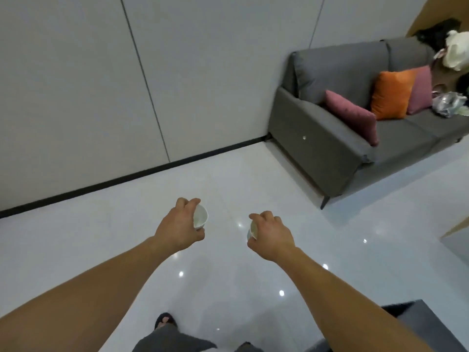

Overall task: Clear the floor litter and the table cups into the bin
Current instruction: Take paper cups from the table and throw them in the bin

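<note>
Gripping one white cup (200, 216), the left hand (177, 224) hovers left of the sofa (330, 138); the right hand (272, 236) clamps another cup (253, 231).

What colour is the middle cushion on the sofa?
Orange cushion, on the grey sofa; head view.

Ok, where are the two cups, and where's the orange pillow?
Left cup (200, 216), head view: on the white inside of its open mouth, in the left hand.
Right cup (253, 231), head view: on the rim showing beside the right hand.
Orange pillow (392, 94), head view: on the middle of its front face.
</note>
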`<state>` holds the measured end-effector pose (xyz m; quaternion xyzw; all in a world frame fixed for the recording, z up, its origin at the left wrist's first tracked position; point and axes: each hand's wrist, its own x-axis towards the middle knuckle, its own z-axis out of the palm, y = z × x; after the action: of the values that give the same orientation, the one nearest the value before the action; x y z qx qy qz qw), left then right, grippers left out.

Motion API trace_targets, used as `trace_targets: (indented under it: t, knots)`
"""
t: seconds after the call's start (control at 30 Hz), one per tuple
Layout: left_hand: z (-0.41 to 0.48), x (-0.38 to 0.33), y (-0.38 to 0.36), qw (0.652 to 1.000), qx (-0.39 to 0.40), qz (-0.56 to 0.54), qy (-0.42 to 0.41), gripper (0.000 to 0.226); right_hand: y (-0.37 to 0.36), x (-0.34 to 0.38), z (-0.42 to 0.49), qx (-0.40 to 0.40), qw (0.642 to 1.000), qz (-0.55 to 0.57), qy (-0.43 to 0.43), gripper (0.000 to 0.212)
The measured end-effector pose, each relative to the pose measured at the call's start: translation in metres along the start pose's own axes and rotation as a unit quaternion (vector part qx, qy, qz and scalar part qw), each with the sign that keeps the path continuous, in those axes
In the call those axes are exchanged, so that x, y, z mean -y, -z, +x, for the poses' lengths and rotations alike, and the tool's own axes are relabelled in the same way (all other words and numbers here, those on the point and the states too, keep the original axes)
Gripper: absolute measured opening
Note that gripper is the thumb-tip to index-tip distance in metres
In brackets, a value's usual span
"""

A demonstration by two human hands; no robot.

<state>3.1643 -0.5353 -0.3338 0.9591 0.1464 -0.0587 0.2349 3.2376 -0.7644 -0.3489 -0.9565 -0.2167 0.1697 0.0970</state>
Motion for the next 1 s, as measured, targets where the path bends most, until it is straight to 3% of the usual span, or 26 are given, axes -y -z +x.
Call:
trace_targets:
  t: [0.3, 0.6, 1.0]
  knots:
    - [-0.106, 0.184, 0.071, 0.98, -0.123, -0.052, 0.148, 0.081, -0.03, 0.219, 0.028, 0.012, 0.98, -0.067, 0.189, 0.067]
    - [-0.222, 0.38, 0.156, 0.942, -0.187, -0.052, 0.275, 0.082, -0.094, 0.456, 0.021, 0.032, 0.947, -0.077, 0.311, 0.069]
    - [-0.235, 0.54, 0.216, 0.903, -0.238, -0.1, 0.343, 0.078, -0.161, 0.667, 0.068, 0.09, 0.893, -0.117, 0.425, 0.069]
